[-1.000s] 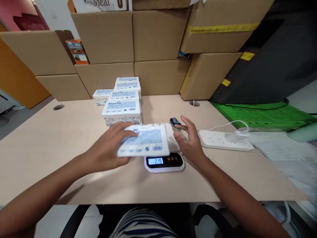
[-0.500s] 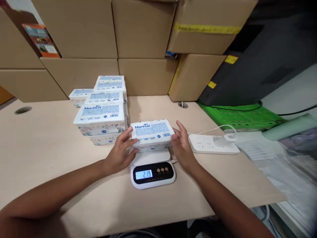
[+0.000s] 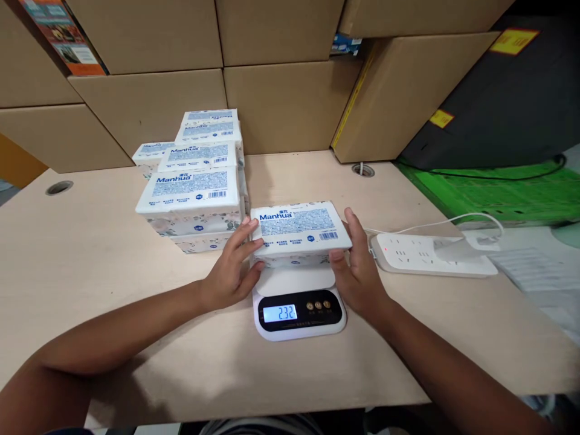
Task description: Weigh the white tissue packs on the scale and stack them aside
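A white pack of tissues (image 3: 299, 225) with blue "Manhua" print rests on a white kitchen scale (image 3: 296, 282), between my hands. My left hand (image 3: 231, 266) holds its left end, fingertips along the edge and thumb low at the front. At the opposite end my right hand (image 3: 360, 269) grips the corner, its thumb on the front and its fingers up along the side. The scale's lit display (image 3: 280, 312) reads 2.32. Just left of the scale, more tissue packs (image 3: 193, 187) of the same kind stand in stacks.
Cardboard boxes (image 3: 149, 115) form a wall behind the table (image 3: 181, 350). To the right lies a white power strip (image 3: 435, 257) with a plugged-in adapter and cable. A green plastic crate (image 3: 489, 190) and a dark case (image 3: 475, 109) sit beyond it.
The display has gone from 2.19 to 2.32. My view has moved closer and tilted down; both hands stay on the tissue pack.
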A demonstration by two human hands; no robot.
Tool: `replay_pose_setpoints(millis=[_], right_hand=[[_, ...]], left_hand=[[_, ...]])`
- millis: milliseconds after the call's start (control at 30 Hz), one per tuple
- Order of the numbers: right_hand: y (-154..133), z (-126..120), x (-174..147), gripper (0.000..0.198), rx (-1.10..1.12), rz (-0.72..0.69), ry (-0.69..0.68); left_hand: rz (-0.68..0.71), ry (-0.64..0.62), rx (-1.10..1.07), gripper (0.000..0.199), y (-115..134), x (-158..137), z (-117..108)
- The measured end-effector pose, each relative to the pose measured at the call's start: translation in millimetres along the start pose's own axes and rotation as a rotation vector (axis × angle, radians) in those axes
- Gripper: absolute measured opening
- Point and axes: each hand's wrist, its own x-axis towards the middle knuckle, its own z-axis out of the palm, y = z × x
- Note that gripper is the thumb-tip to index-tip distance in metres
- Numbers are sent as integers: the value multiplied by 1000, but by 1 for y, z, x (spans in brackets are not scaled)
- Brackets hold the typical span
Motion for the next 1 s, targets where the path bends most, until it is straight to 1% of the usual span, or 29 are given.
replay_pose_setpoints(millis=[100,233,300,433,700,833,1000], right_hand=[[-1,-1,1,86,84,0,16],[2,-2,3,85,131,-8,113],[4,-3,4,85,114,-19,146],[6,-1,5,84,79,-17,153],[-7,-1,3,77,-17,25,185],[-9,-3,3,73,-65,12,194],[-9,-4,2,73,-85,31,181]], left_hand=[[2,33,38,78,-3,-2,3],[17,81,21,84,-5,-4,7],[23,94,7,86,-5,-5,9],[24,100,21,84,-5,-5,11],[-39,60,-16,85,-2,-7,10],[-19,83,-14,88,-1,-5,10],[57,126,48,82,2,1,11]])
